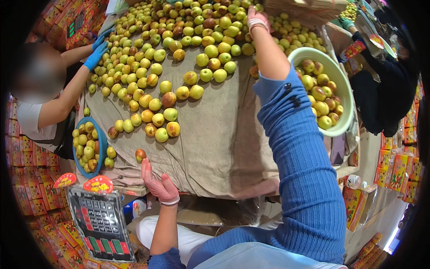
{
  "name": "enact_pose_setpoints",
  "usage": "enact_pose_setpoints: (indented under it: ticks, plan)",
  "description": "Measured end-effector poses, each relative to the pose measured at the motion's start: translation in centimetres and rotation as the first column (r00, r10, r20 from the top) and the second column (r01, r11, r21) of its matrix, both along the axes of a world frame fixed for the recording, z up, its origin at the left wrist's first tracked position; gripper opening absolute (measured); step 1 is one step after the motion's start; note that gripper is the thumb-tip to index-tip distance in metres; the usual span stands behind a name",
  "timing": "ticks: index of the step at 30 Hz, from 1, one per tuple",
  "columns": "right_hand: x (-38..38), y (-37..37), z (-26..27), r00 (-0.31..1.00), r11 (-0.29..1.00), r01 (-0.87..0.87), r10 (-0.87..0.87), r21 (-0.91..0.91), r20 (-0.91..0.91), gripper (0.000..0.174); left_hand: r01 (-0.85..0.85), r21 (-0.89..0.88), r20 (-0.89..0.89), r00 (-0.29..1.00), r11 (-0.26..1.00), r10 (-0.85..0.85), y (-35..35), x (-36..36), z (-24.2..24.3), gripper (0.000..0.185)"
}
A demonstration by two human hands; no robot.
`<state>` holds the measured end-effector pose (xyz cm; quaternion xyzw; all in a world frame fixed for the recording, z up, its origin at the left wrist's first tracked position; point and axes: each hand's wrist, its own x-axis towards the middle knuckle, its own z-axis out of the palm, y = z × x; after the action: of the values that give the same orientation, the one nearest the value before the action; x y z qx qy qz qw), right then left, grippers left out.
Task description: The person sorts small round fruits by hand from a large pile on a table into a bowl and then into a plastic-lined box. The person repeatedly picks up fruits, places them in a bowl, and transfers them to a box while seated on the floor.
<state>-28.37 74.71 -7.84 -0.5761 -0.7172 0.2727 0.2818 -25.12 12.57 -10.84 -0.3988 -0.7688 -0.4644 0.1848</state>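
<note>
Many green and brown-flecked jujube fruits [144, 80] lie spread over a cloth-covered table [215, 141]. My left hand [160, 183], in a pink knit glove, is raised at the near edge with its fingers apart; a reddish-brown jujube [140, 155] sits just beyond its fingertips. My right hand [258, 18], gloved in pink and white, reaches to the far side among the fruits; its fingers are partly cut off by the top of the picture, and whether it grips one is unclear. Right of my right arm stands a pale green basin [349, 101] holding larger, browner jujubes.
A blue basket [104, 148] of jujubes stands at the left edge, near a scale keypad [100, 222]. A co-worker's blue-gloved hands [95, 57] touch the fruits at left. Another person [383, 84] is at right. Stacked cartons [40, 188] and a paper stack [302, 10] are around.
</note>
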Motion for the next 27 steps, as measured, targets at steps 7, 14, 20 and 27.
enact_pose_setpoints:
  ticks: [7, 14, 20, 27]
  plan:
    - [-2.5, 0.6, 0.3, 0.869, 0.964, -0.266, 0.245, -0.011, 0.429, 0.076, -0.020, -0.014, 0.047, 0.999, 1.000, 0.021, -0.4, -0.1, -0.6, 0.045]
    - [-0.5, -5.3, 2.9, 0.754, 0.894, -0.396, 0.447, -0.211, 0.481, 0.071, -0.007, -0.079, -0.012, 1.000, 0.997, 0.007, 0.8, -0.1, 0.3, 0.041]
    - [0.2, -21.1, 7.0, 0.530, 0.730, -0.577, 0.676, -0.367, 0.512, 0.090, -0.063, -0.110, -0.112, 0.992, 0.992, 0.051, 0.7, -0.7, 1.3, 0.046]
    - [2.8, -33.9, 9.3, 0.381, 0.533, -0.782, 0.819, -0.323, 0.430, 0.097, -0.174, -0.294, -0.104, 0.983, 0.940, 0.149, 0.2, -1.6, 0.3, 0.061]
